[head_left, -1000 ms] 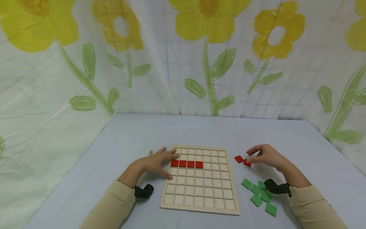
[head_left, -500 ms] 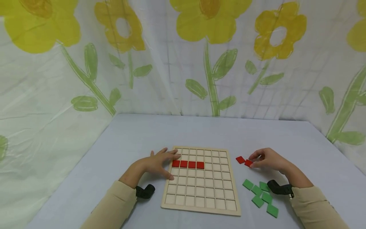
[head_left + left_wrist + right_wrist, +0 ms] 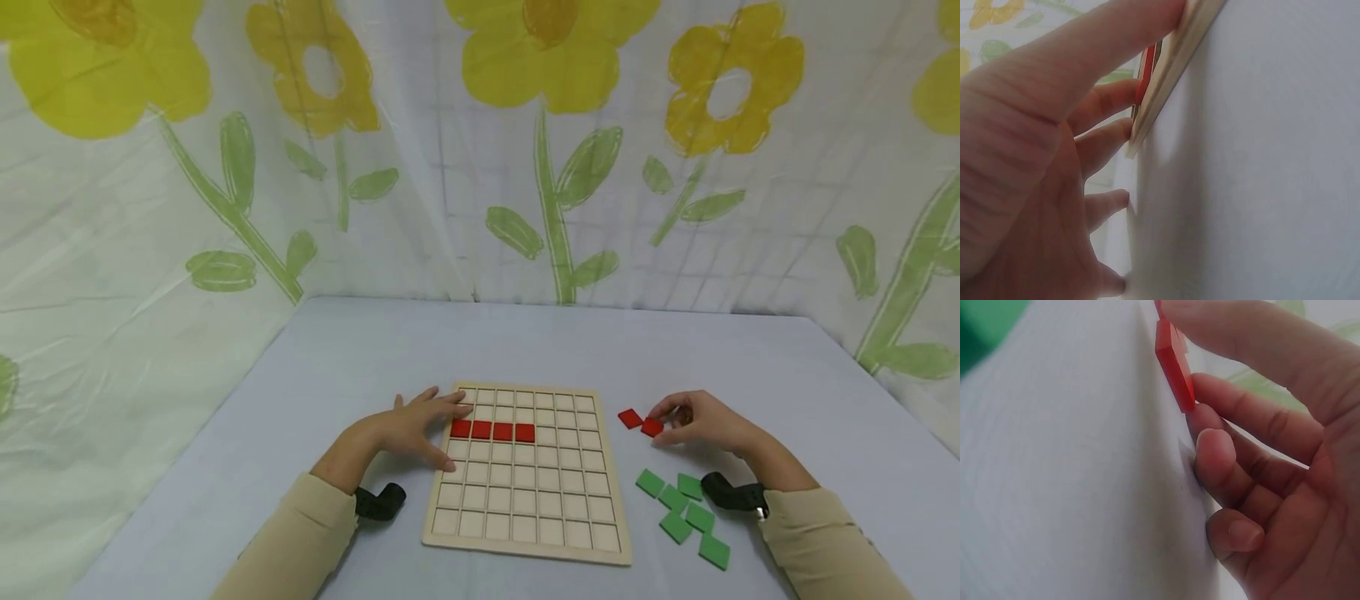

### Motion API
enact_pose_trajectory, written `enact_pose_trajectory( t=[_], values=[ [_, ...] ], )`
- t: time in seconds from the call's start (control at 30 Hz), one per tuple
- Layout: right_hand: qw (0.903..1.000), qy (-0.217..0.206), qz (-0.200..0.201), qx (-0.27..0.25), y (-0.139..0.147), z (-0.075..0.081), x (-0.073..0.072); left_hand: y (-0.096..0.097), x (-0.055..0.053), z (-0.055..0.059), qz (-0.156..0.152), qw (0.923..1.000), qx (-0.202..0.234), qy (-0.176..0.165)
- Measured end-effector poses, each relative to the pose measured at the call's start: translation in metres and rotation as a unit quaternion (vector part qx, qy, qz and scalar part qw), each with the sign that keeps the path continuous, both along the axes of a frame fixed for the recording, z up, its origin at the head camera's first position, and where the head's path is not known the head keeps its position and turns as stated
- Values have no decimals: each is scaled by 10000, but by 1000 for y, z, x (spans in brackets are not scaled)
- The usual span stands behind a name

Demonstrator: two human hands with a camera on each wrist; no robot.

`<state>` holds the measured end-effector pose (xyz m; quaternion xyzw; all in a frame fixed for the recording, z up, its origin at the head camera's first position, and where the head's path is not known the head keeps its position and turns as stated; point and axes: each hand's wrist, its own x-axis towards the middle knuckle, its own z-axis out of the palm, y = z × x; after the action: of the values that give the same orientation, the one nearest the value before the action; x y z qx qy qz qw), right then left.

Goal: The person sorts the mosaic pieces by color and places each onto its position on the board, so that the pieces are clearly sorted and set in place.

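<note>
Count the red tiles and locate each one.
6: four red tiles side by side in one row of the board, from its left end; a fifth tile pinched in the right hand; a sixth tile on the table, just left of that. The hand may hide others.

There are six flat red square tiles [image 3: 502, 431], six flat green square tiles [image 3: 673, 498] and one pale wooden grid board [image 3: 527, 477].

You are at a curtained-off work spot: a plain, pale table [image 3: 375, 342] with a creased, flower-printed sheet [image 3: 420, 192] behind it and along its left side. Whether that's in a home or a lab, you can't tell.
</note>
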<state>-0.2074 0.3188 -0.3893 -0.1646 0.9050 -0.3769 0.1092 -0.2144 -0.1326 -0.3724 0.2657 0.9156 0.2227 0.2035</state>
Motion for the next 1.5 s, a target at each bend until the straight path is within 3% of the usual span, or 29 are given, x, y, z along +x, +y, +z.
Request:
enact_pose_trajectory(
  t=[0.87, 1.13, 1.5],
  values=[
    [9999, -35, 110, -24, 9, 0, 0, -1, 0, 1, -37, 10000, 79, 1],
    [9987, -70, 508, -13, 10, 11, -1, 2, 3, 0, 13, 10000, 36, -20],
    [9990, -54, 434, -22, -1, 24, -5, 0, 2, -1, 20, 10000, -3, 26]
  ],
)
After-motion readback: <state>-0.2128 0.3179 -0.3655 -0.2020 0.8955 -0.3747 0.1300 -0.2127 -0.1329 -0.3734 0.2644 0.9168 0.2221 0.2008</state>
